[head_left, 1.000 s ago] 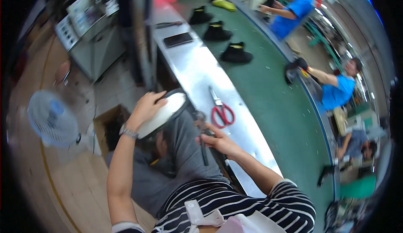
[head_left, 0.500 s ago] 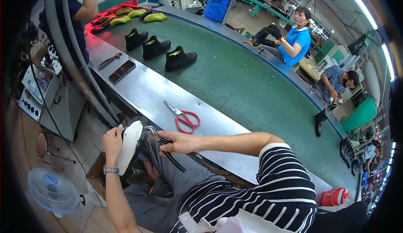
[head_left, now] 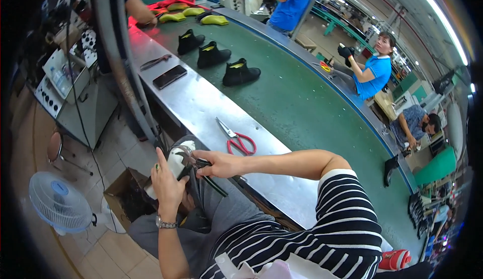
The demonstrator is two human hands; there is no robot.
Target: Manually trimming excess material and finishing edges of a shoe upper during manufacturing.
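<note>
From afar, I am resting my left hand [head_left: 168, 186] against a white-bottomed shoe [head_left: 174, 165] at eight o'clock, grasp unclear, and clenching pincers [head_left: 186, 170] in my right hand [head_left: 219, 164]; steadiness is likely helping.

Red-handled scissors [head_left: 230, 132] lying just beyond the right grip [head_left: 219, 164], bare desk [head_left: 198, 108] opening past them, metal post [head_left: 111, 53] rising beyond the left grip [head_left: 169, 191], cardboard box [head_left: 114, 198] sitting to its left

Tiled floor [head_left: 121, 253], stool [head_left: 54, 147] (round), ceiling light [head_left: 443, 17] bright.
</note>
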